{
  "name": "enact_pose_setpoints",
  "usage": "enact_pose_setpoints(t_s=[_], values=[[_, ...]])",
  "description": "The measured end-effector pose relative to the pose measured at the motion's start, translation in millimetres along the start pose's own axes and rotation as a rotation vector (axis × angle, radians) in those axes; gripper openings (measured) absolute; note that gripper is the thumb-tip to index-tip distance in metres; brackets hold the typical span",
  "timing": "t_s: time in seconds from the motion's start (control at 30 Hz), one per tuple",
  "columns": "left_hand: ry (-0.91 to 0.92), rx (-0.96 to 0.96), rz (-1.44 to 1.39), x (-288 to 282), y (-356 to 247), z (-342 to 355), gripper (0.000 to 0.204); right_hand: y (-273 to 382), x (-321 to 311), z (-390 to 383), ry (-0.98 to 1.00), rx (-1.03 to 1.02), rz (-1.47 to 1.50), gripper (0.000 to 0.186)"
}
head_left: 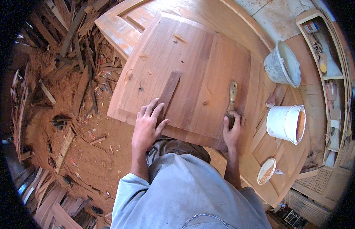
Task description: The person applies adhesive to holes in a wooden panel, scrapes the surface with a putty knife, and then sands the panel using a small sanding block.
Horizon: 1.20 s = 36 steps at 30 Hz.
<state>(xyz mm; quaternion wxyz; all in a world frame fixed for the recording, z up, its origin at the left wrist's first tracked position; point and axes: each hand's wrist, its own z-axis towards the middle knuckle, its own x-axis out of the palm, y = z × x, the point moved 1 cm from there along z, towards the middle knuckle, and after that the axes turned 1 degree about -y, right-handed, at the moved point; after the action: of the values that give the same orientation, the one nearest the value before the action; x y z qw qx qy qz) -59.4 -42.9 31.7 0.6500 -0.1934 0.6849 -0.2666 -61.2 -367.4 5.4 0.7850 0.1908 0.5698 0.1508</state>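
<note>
A broad brown wooden panel (192, 76) with knots and small patches of filler lies in front of me. My left hand (148, 123) rests on its near left edge, fingers stretched out and apart. Just beside those fingertips is a thin dark strip of wood (171, 88), lying flat; whether they touch it I cannot tell. Near the panel's right side, my right hand (234, 130) has its fingers curled round the blade end of a putty knife (233, 91). The knife's worn handle points away from me, and my fingers partly hide the blade.
Beneath the panel lies a larger panelled door (257, 149). At right are a grey bucket (275, 66), a white bucket (282, 122) and a round lid with orange-brown paste (266, 171). A shelf unit (330, 77) stands beyond. Wood offcuts (76, 42) and sawdust cover the floor at left.
</note>
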Motion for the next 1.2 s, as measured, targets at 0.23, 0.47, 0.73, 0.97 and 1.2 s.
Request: enact_pose_setpoints(t_s=[0.23,0.47,0.73,0.97,1.2], values=[[0.000,-0.006,0.006,1,1,0,0.057,1,1,1,0.003,0.013,0.021,0.031],[-0.012,-0.001,0.024,2,-1,0,0.056,-1,2,0,-0.018,0.002,0.046,0.029],[-0.014,0.003,0.031,2,-1,-1,0.056,-5,3,-1,-0.018,-0.004,0.061,0.028],[-0.016,0.002,-0.031,-3,2,3,0.055,-4,0,-1,-0.006,-0.002,0.025,0.026],[-0.003,0.026,0.011,-2,1,6,0.055,-9,1,-1,0.007,0.009,0.046,0.027]])
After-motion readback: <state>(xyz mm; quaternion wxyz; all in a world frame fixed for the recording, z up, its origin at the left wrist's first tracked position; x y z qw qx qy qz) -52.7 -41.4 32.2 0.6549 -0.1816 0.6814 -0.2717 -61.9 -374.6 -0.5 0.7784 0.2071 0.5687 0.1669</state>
